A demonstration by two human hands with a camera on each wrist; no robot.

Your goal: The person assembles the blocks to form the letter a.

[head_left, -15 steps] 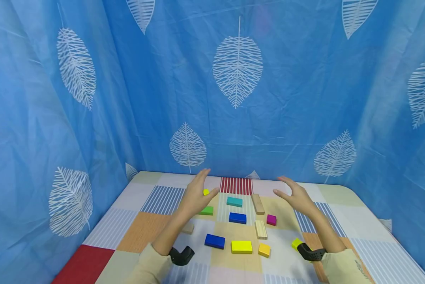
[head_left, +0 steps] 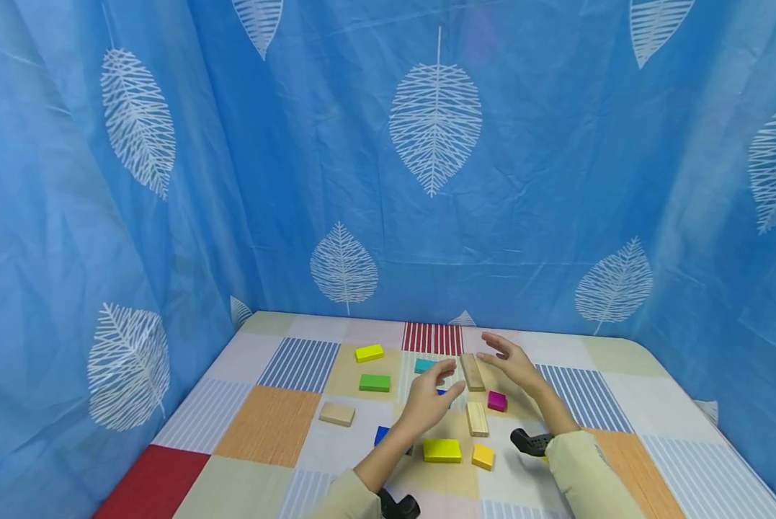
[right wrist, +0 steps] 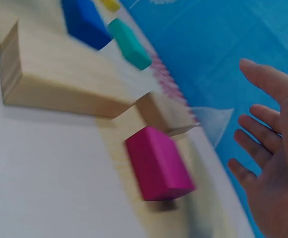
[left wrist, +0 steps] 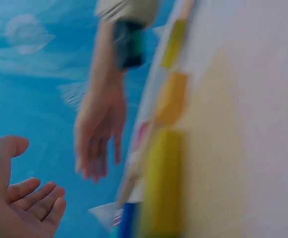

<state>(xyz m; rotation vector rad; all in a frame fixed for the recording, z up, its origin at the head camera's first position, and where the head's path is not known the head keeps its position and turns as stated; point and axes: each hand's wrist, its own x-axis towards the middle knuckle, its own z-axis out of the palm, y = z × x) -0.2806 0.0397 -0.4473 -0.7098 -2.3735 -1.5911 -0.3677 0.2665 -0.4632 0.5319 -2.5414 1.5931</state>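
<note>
My left hand (head_left: pixel 429 401) hovers over the middle of the table, fingers loosely bent and thumb apart, holding nothing. Beneath it a dark blue block and a teal block (head_left: pixel 424 366) are partly covered. To its right my right hand (head_left: pixel 512 362) is raised near the long wooden block (head_left: pixel 472 373) and the magenta block (head_left: pixel 497 401), also holding nothing. In the right wrist view, the right hand (right wrist: pixel 275 144) has its thumb and fingers spread beside the magenta block (right wrist: pixel 159 166), apart from it. Another dark blue block (head_left: pixel 381 435) is partly hidden by the left forearm.
Left of the hands lie a yellow block (head_left: pixel 369 353), a green block (head_left: pixel 375 383) and a wooden block (head_left: pixel 337 414). Nearer are a large yellow block (head_left: pixel 442 451), an orange-yellow block (head_left: pixel 483 457) and a striped-grain wooden block (head_left: pixel 477 419). Blue leaf-print curtains (head_left: pixel 530 180) surround the patchwork tablecloth (head_left: pixel 277 425).
Both hands have moved inward, the left one to the right and lower, the right one to the left. Blocks at left came into view; the yellow-green one by the right wrist is now mostly covered.
</note>
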